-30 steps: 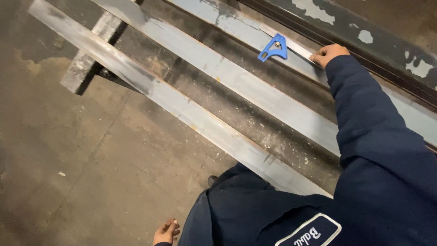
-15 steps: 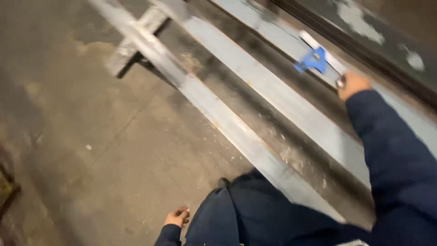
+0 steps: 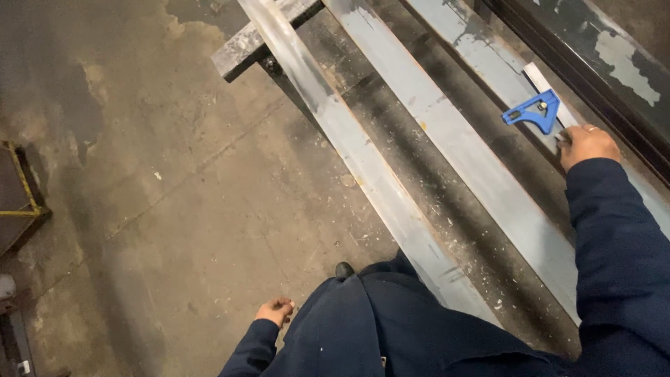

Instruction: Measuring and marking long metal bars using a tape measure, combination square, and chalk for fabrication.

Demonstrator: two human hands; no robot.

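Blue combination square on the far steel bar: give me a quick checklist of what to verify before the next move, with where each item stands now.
1. Combination square lies on the far steel bar, blue head and rule both in view: ok.
2. Right hand is at the near end of the rule, fingers on it: ok; how firm the grip is: cannot tell.
3. Blue head seated flush against the bar's edge: cannot tell from this angle.
4. Left hand hangs low by the leg, empty, away from the bars: ok.
5. Middle steel bar free of tools: ok, only specks and debris.
6. Concrete floor beside the person's shoe: stained, nothing lying close by: ok.
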